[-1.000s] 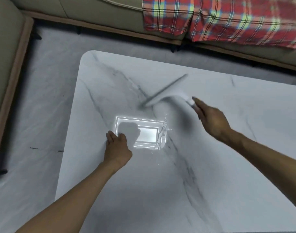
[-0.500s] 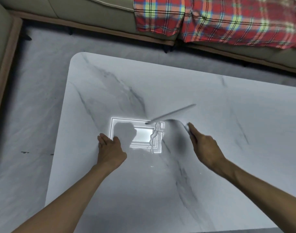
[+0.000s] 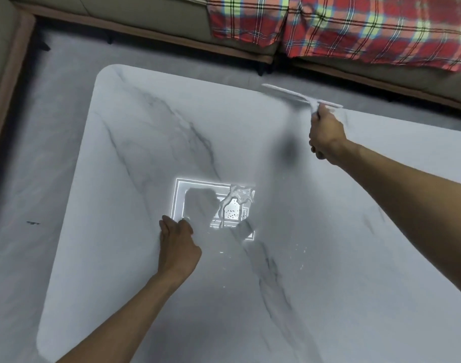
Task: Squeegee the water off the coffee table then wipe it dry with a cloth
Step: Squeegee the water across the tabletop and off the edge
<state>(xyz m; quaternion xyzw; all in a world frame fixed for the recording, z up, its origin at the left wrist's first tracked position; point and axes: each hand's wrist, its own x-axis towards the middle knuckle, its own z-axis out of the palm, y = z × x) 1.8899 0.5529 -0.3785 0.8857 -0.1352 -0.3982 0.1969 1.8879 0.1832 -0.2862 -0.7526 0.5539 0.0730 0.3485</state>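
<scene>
Nearest to us, the left forearm reached in from 7 o'clock across the white marble coffee table. The left hand rested on the tabletop with its fingers loosely bent and held nothing. Its fingertips lay at the near left corner of a bright rectangular light reflection. At 2 o'clock from that hand a thin puddle of water branched across the reflection, with small beads beside it. A few scattered droplets lay at 4 o'clock from the puddle. Farther on, at 1 o'clock from the puddle, the right hand was wrapped tightly round the handle of a white squeegee. The blade ran along the table's far edge. It was blurred, so we could not tell whether it touched the marble. The hand's dark shadow fell on the tabletop just to its 8 o'clock. Beyond the table, grey marbled floor showed at 9 o'clock and in a strip at 12 o'clock. A beige sofa with a brown base closed the view at 12 o'clock. A red plaid blanket was draped over its seat at 1 o'clock.
</scene>
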